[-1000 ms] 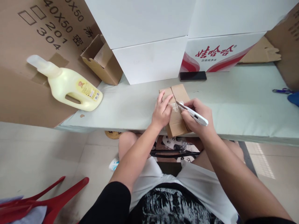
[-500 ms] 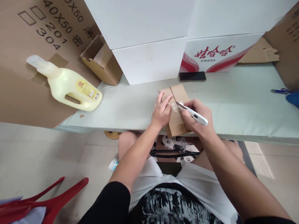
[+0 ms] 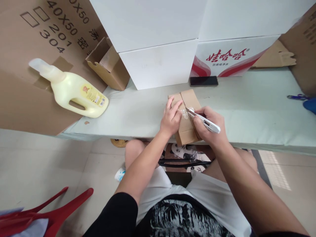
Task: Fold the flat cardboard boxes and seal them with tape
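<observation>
A small brown cardboard box point(image 3: 189, 133) rests near the front edge of the table in front of me. My left hand point(image 3: 171, 116) lies on its left side with the fingers stretched out and apart over the top. In my right hand point(image 3: 212, 123) is a white utility knife point(image 3: 209, 124), gripped with its blade pointing up and to the left. The blade tip touches the seam in the box top, beside a piece of clear tape point(image 3: 184, 114). My right fingertips come close to the box's right side.
Behind the box, a dark phone point(image 3: 203, 81) lies before stacked white cartons point(image 3: 158, 64). A pale yellow jug point(image 3: 79, 93) stands at the left beside an open brown box point(image 3: 110, 69). The pale green table cover point(image 3: 256, 108) ends just above my knees. A red chair point(image 3: 56, 210) is at lower left.
The knife and my right hand have shifted very slightly, the handle's end a touch lower and to the right. My left hand and the box look the same.
</observation>
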`<state>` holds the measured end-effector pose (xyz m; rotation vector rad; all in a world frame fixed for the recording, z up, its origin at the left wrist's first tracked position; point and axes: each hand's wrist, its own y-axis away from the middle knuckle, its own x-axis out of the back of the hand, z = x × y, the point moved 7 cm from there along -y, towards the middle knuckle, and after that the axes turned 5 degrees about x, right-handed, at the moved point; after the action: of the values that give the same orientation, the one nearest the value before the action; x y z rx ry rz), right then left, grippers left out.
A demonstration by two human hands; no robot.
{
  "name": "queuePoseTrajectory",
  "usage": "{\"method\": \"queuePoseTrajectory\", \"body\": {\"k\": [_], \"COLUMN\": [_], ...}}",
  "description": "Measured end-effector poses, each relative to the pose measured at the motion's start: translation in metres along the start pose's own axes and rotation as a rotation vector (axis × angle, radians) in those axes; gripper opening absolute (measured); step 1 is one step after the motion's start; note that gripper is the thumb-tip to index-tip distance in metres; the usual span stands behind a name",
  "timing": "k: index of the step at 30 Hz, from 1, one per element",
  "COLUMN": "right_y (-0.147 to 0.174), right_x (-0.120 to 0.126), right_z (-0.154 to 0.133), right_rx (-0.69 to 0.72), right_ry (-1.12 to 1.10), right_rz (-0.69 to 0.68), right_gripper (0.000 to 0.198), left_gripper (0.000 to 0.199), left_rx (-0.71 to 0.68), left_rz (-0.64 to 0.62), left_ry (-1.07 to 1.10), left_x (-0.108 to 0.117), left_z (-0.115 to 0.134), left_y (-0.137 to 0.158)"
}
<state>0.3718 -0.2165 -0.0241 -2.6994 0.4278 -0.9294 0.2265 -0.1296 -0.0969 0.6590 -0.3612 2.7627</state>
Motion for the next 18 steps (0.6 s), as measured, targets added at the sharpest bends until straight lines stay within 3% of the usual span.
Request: {"method": "queuePoseTrajectory", "body": {"k": [18], "right_y": [0.0008], "right_x": [0.0004], "right_z": [-0.0013], "right_rx": [-0.049], "right_ry": [0.043], "right_rz": [0.028], "right_gripper": [0.014], "left_gripper": [0.042], "left_rx": [0.013], "left_rz": [0.008], "left_ry": [-0.009], "left_x": [0.0007], "left_z": [0.0019], "left_y": [0.0006]}}
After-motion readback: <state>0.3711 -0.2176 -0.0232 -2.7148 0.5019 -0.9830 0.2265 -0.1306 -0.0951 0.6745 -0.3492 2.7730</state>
